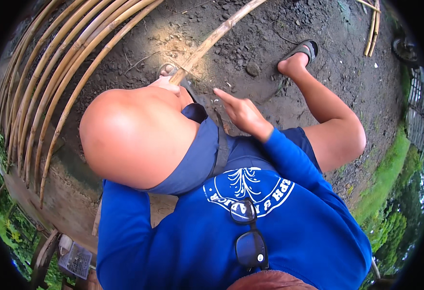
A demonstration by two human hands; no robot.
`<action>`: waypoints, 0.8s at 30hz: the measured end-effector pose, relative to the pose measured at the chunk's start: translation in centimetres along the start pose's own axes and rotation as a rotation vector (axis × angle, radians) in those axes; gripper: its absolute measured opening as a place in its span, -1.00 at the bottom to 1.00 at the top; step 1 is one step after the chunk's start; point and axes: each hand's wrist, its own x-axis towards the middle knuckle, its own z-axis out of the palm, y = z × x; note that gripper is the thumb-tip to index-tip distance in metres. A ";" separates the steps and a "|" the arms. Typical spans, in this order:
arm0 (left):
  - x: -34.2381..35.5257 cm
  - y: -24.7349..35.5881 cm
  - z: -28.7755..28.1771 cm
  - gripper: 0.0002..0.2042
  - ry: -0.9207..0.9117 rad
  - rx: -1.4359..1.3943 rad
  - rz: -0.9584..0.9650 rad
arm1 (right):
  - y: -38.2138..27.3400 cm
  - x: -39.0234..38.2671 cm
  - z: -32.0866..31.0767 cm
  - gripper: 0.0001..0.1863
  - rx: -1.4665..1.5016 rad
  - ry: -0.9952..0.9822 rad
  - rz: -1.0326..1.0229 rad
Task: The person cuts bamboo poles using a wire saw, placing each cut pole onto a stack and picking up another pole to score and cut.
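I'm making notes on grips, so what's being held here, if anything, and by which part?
The left hand holds a pale pole by its near end, beyond the bent knee. Nothing held shows in the right hand.

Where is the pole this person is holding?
In the head view, the pole slants from the left hand up to the top edge, right of centre, with a row of poles to its left.

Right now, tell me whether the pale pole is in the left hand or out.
In: the left hand grips the pale pole at its near end, and the rest slants away toward the picture's top edge.
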 end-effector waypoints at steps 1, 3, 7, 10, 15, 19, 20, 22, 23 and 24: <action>-0.1 0.2 0.1 -0.71 0.001 -0.001 -0.006 | 0.3 -1.0 0.1 -0.44 0.003 0.031 -0.030; -0.2 0.5 0.3 -0.71 -0.012 -0.010 -0.017 | -0.1 -0.5 0.1 -0.44 0.012 0.068 -0.047; 0.7 1.3 1.0 -0.71 -0.043 0.000 -0.010 | -0.6 8.7 1.3 -0.50 -0.042 0.007 -0.037; -0.1 0.6 0.8 -0.71 -0.029 -0.013 -0.024 | 0.6 7.0 2.4 -0.51 0.000 0.076 -0.122; -1.4 0.2 0.3 -0.72 -0.015 -0.032 -0.048 | 0.0 -0.4 -0.6 -0.47 -0.017 -0.007 -0.002; -0.6 1.1 1.0 -0.72 -0.044 -0.027 -0.040 | 0.4 8.5 1.7 -0.46 -0.021 -0.015 -0.033; -0.6 1.0 1.1 -0.72 -0.052 -0.031 -0.041 | 0.0 10.2 2.4 -0.46 -0.030 0.008 -0.051; -1.1 0.7 1.0 -0.72 -0.043 -0.036 -0.045 | 0.2 9.0 2.7 -0.46 -0.040 0.034 -0.062; -1.6 0.2 0.5 -0.72 -0.029 -0.046 -0.050 | 0.5 6.0 2.3 -0.47 0.010 0.006 -0.035; -1.9 0.2 0.4 -0.72 -0.026 -0.046 -0.056 | 0.7 3.6 1.2 -0.47 0.058 -0.008 -0.013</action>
